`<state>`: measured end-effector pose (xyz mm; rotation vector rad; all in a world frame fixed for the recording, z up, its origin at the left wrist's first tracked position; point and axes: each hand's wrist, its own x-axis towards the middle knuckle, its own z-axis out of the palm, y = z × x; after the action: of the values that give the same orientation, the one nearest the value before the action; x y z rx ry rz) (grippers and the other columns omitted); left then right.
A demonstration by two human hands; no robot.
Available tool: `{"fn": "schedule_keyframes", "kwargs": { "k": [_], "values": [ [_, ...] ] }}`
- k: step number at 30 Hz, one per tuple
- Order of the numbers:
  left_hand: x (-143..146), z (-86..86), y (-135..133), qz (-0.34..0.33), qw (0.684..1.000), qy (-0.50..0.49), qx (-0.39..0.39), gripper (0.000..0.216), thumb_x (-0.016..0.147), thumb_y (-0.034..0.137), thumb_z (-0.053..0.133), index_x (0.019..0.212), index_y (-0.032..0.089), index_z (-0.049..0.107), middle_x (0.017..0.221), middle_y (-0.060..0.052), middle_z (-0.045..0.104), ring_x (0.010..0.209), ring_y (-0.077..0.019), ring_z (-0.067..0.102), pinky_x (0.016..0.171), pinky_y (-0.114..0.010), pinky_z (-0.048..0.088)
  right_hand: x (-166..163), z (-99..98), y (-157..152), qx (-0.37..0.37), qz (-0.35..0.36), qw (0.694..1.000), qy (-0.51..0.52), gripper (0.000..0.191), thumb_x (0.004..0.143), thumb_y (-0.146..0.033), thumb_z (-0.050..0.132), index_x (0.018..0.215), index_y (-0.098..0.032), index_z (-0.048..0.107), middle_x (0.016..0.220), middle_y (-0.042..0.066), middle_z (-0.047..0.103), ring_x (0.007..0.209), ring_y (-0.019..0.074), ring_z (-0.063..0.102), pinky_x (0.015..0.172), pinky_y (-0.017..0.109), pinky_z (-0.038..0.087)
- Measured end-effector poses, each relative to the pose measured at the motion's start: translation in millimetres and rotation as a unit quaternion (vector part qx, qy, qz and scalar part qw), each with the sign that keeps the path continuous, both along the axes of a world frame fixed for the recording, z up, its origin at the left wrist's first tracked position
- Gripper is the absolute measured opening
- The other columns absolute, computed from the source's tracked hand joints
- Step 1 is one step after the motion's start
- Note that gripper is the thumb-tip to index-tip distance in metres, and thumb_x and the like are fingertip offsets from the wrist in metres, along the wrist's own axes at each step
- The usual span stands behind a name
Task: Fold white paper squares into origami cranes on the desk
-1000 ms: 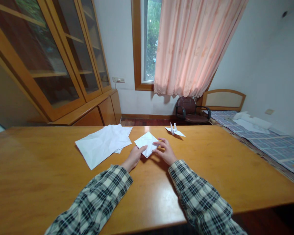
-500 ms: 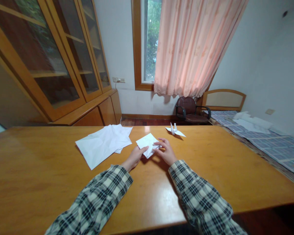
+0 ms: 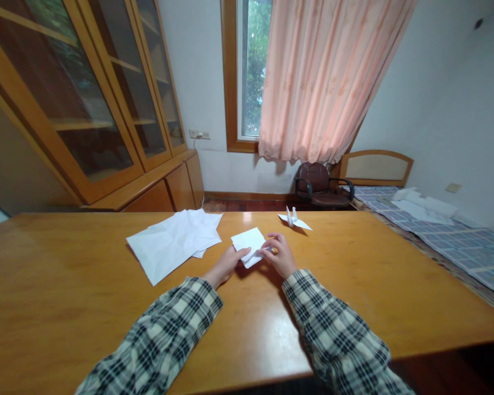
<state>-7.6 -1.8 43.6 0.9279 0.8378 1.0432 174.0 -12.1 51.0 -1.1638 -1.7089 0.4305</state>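
Note:
A small square of folded white paper [image 3: 247, 240] is held just above the table, tilted a little. My left hand [image 3: 227, 264] grips its lower left side, thumb on top and fingers hidden underneath. At the paper's right edge, my right hand [image 3: 280, 256] pinches a flap between thumb and fingertips, with the other fingers curled above it. Behind the right hand stands a white origami crane [image 3: 294, 219] with its wings spread. To the left lies a loose pile of creased white paper sheets [image 3: 177, 238].
The wooden table [image 3: 86, 307] ends at a front edge near my sleeves. Past its far side are a brown armchair [image 3: 318, 184] and a pink curtain [image 3: 313, 82]. A glass-doored cabinet [image 3: 99, 109] rises at left; a bed [image 3: 444, 236] with papers is at right.
The folded paper has turned slightly and shifted a little to the right. A flap at its lower right now lies flatter. Both hands stay on it almost in place.

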Motion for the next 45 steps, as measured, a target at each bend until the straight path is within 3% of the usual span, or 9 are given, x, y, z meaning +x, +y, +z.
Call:
{"fn": "schedule_keyframes", "kwargs": {
  "k": [8,18,27,36,45],
  "values": [
    [0.6,6.7,-0.5,0.029,0.999,-0.028,-0.029,0.035,0.069,0.019,0.07,0.103,0.01,0.064,0.095,-0.012,0.071,0.074,-0.0194,0.066,0.065,-0.028,0.052,4.8,-1.2,2.2,0.027,-0.008,0.999,-0.041,0.018,0.081,-0.039,0.062,0.082,-0.026,0.074,0.104,0.007,0.056,0.088,0.0204,0.054,0.086,0.039,0.046],
    [0.2,9.6,0.7,0.059,0.994,-0.054,-0.07,0.027,0.076,0.02,0.064,0.101,0.011,0.062,0.09,-0.011,0.071,0.078,-0.0213,0.068,0.069,-0.033,0.056,5.7,-2.5,4.2,0.016,-0.002,1.0,-0.025,0.018,0.082,-0.035,0.06,0.091,-0.027,0.074,0.114,0.008,0.063,0.097,0.0222,0.059,0.093,0.042,0.044],
    [0.6,7.1,1.1,0.069,0.994,-0.021,-0.076,0.023,0.076,0.015,0.061,0.098,0.009,0.062,0.084,-0.01,0.071,0.063,-0.0163,0.065,0.053,-0.025,0.051,0.7,4.3,-0.2,-0.002,0.031,0.998,0.056,0.012,0.077,-0.029,0.064,0.079,-0.021,0.073,0.112,0.01,0.064,0.105,0.0235,0.058,0.095,0.041,0.043],
    [-0.7,8.4,-2.5,0.042,0.997,-0.04,-0.044,0.032,0.074,0.018,0.065,0.105,0.011,0.062,0.096,-0.01,0.071,0.075,-0.0195,0.066,0.065,-0.029,0.053,2.7,2.9,3.3,-0.021,0.042,0.994,0.103,0.015,0.079,-0.032,0.063,0.073,-0.019,0.069,0.108,0.01,0.066,0.1,0.0218,0.06,0.091,0.039,0.045],
    [-4.2,1.6,5.6,0.073,0.99,-0.093,-0.08,0.022,0.081,0.027,0.06,0.097,0.012,0.062,0.083,-0.008,0.07,0.065,-0.0164,0.064,0.059,-0.027,0.051,4.0,-0.7,6.3,-0.039,0.046,0.99,0.13,0.02,0.079,-0.037,0.062,0.073,-0.019,0.067,0.106,0.01,0.068,0.097,0.0223,0.062,0.089,0.039,0.045]
  ]
}}
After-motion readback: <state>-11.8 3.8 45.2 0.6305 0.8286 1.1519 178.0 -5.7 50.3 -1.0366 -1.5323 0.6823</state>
